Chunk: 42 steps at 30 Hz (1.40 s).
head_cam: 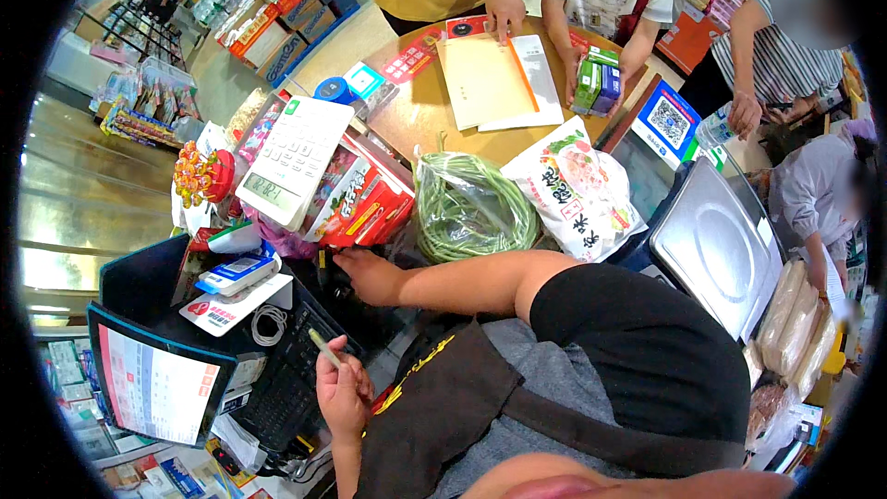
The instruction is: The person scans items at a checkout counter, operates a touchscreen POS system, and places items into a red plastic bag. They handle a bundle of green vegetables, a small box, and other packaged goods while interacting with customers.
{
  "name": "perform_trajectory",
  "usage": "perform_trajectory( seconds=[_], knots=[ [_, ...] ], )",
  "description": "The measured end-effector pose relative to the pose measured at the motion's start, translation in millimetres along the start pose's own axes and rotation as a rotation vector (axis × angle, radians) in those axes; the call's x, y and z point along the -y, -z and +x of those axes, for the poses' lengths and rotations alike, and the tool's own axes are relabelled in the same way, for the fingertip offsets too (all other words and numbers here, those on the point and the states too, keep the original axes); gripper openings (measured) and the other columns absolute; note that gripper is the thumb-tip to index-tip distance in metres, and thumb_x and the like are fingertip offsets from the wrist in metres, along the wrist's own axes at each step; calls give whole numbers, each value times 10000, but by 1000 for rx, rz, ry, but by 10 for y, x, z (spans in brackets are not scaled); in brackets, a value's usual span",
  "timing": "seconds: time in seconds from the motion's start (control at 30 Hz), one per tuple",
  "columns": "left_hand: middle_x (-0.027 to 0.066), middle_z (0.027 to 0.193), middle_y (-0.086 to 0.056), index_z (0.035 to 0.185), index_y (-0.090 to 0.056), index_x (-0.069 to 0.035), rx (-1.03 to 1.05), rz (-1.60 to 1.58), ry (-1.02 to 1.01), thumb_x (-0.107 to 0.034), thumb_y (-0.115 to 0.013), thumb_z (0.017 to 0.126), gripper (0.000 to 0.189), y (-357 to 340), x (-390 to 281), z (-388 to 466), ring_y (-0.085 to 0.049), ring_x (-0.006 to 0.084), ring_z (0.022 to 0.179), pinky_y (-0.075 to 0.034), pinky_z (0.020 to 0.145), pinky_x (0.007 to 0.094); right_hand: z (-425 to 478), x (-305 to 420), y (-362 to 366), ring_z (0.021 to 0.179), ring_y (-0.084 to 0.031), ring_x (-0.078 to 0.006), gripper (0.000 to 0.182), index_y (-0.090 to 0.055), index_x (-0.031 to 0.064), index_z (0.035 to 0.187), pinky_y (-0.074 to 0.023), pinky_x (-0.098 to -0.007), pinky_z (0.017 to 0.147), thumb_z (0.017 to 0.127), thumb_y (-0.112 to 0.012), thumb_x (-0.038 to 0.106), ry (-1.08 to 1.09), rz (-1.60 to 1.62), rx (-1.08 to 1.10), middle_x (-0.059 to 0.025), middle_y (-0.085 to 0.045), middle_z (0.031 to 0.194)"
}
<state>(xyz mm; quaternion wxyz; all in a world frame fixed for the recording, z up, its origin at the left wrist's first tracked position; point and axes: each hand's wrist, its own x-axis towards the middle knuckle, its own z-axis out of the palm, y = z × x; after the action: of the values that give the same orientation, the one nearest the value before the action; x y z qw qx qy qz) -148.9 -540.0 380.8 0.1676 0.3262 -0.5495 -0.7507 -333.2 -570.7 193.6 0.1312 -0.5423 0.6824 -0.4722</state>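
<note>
My left hand (344, 382) is closed around a slim pale pen-like stick (323, 348), just right of a black keyboard (277, 388). Higher up, my right hand (371, 277) reaches to a dark object with a yellow part, below a red food box (371, 197); its fingertips are partly hidden and its grip is unclear. On the counter beyond lie a coil of long green beans (475, 211) in a clear bag and a white printed food bag (578, 190). A white calculator (294, 156) leans on the boxes.
A monitor (156, 381) stands lower left, by a payment device (239, 274). Envelopes (485, 80) lie on the round wooden counter (402, 118). A metal weighing scale (717, 242) is right. Across the counter, one person touches the envelopes; another holds small green and purple boxes (596, 83).
</note>
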Motion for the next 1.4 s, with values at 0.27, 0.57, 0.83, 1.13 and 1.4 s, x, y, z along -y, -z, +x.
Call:
perform_trajectory(
  seconds=[0.27, 0.57, 0.83, 1.13, 1.4],
  knots=[
    [23, 879, -494, 1232, -487, -30, 116, -10, 34, -34, -474, 923, 309, -232, 28, 192, -466, 101, 677, -400, 612, 242, -57, 66, 2263, 812, -675, -281, 197, -696, 64, 964, -528, -391, 745, 872, -600, 209, -29, 335, 109, -143, -697, 898],
    [41, 907, -514, 1231, -504, -29, 237, 84, 85, -7, -489, 894, 338, -598, -56, 400, -478, 121, 718, -400, 632, 262, 292, -1546, 3532, 1124, -613, -271, 888, -464, 7, 1335, -476, -357, 982, 718, -737, 584, -1236, -812, -100, -140, -611, 1251],
    [12, 893, -526, 1199, -530, -37, 157, 49, 68, -2, -475, 906, 300, -485, -18, 383, -480, 83, 712, -403, 628, 219, 369, -2739, 3505, 1006, -674, -257, 483, -696, 115, 1067, -531, -364, 872, 690, -816, 393, -1107, -676, 189, -113, -700, 1071],
    [17, 897, -525, 1225, -518, -35, 47, -19, 68, -11, -466, 927, 303, -201, 173, 166, -459, 74, 698, -381, 616, 207, 319, -1990, 3527, 1209, -570, -282, 387, -657, 117, 1212, -474, -399, 977, 860, -595, 267, -1423, -722, -68, -103, -613, 1284],
    [7, 890, -526, 1236, -512, -33, 68, -77, 81, -4, -468, 931, 310, -114, 276, 126, -457, 75, 673, -393, 596, 209, 246, -2380, 3652, 1160, -604, -222, 496, -678, 133, 1167, -501, -370, 958, 702, -790, 262, -1451, -485, -285, -85, -619, 1273]
  ],
)
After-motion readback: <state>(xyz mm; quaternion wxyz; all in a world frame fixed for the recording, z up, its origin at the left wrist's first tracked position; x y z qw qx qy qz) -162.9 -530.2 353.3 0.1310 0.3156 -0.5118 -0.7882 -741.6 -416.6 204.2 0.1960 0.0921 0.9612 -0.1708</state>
